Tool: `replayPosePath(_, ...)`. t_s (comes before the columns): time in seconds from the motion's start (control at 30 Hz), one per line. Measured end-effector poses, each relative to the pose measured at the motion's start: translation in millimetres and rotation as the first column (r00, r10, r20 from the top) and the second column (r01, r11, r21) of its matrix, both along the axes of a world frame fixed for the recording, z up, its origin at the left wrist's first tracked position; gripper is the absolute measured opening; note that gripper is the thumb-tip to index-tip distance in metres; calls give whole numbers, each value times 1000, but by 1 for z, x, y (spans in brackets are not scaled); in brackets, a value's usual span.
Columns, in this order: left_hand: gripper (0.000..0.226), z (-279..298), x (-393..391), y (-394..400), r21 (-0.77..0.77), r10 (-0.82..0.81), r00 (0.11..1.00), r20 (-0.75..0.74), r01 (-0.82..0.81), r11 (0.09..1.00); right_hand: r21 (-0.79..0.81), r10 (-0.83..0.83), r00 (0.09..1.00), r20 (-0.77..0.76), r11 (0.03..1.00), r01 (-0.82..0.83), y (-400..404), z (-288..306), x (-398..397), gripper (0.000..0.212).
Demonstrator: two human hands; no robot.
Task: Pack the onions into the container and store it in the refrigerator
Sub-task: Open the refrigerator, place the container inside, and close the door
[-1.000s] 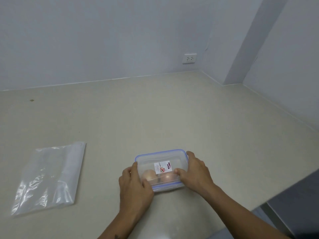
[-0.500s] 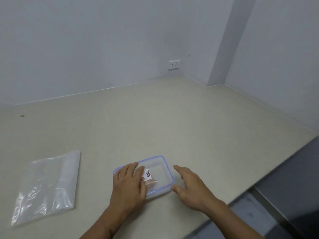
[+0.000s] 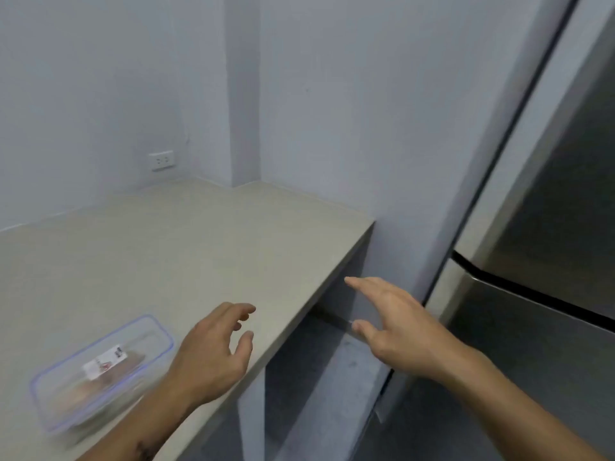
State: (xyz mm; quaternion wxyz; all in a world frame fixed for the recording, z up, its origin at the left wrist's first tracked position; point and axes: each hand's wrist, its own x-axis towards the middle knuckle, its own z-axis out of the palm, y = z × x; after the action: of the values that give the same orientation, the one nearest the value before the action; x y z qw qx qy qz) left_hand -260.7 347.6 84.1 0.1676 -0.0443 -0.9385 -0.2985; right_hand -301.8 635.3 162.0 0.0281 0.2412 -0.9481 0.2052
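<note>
The clear container (image 3: 100, 371) with a blue-rimmed lid and a white label lies on the beige counter (image 3: 173, 254) at the lower left, brownish onions (image 3: 133, 357) dimly showing through it. My left hand (image 3: 213, 354) hovers just right of the container, off it, fingers spread and empty. Past the counter's edge, my right hand (image 3: 396, 324) is stretched out flat and empty toward the steel refrigerator (image 3: 539, 254), whose doors are closed.
The counter ends at a front edge (image 3: 316, 294) with a dark gap below it. A white wall column (image 3: 409, 161) stands between counter and refrigerator. A wall socket (image 3: 161, 160) sits at the back.
Both hands have come off the container. The view has swung right, bringing the refrigerator in and the plastic bag out of sight. My right hand has moved off the counter toward the refrigerator.
</note>
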Motion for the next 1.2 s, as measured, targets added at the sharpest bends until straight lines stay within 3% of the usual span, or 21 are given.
replayPosePath(0.17,34,35,-12,104,5,-318,946,-62,319,948,98,-93,979,-182,989,112,81,48,61,62)
replayPosePath(0.3,40,55,-26,174,79,-413,904,-109,423,903,166,-173,949,-265,961,221,129,73,91,59)
replayPosePath(0.47,56,69,-46,227,214,-428,903,-37,426,879,196,-231,929,-289,936,293,153,72,107,60)
replayPosePath(0.6,54,69,-56,244,369,-539,841,46,487,792,148,-295,901,-317,923,354,147,64,109,62)
replayPosePath(0.7,71,59,-55,249,448,-571,817,83,481,753,106,-349,876,-333,909,403,142,61,107,60)
replayPosePath(0.87,88,44,-54,252,455,-541,837,82,452,767,17,-445,837,-319,880,474,132,57,106,58)
replayPosePath(1.2,85,50,-32,249,418,-491,866,97,412,810,51,-531,817,-223,831,554,115,72,110,62)
